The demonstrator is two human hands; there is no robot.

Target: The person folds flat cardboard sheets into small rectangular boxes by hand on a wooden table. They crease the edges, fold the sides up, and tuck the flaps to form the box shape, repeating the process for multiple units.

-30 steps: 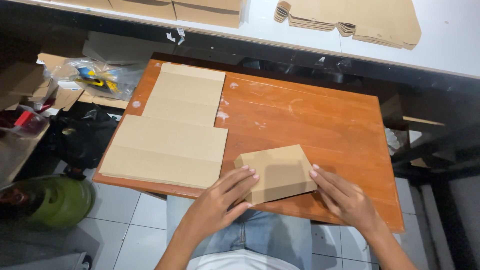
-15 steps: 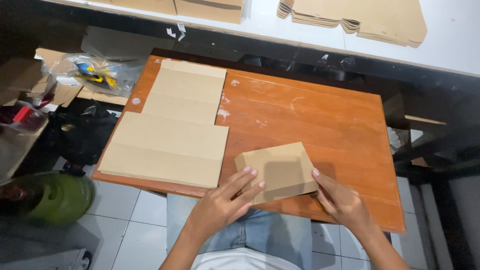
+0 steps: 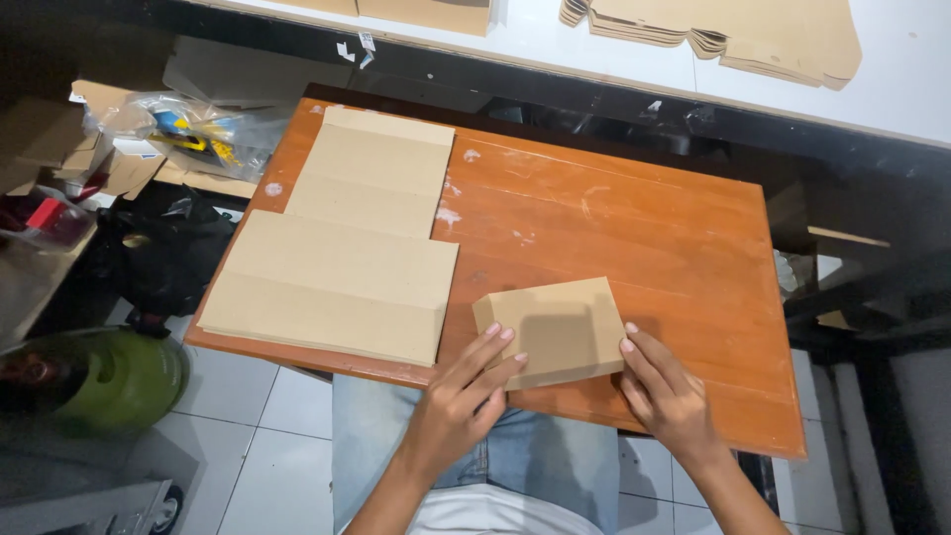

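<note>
A small folded brown cardboard piece lies flat near the front edge of an orange wooden table. My left hand rests its fingertips on the piece's lower left edge. My right hand touches the piece's right edge with its fingertips. Both hands press the cardboard flat rather than lift it. To the left, a large stepped sheet of brown cardboard covers the table's left side.
A white counter at the back carries a stack of flat cardboard blanks. Left of the table are a plastic bag with items, cardboard scraps and a green gas cylinder on the tiled floor.
The small cardboard piece has stayed in place under my hands. My fingers have shifted only slightly along its edges.
</note>
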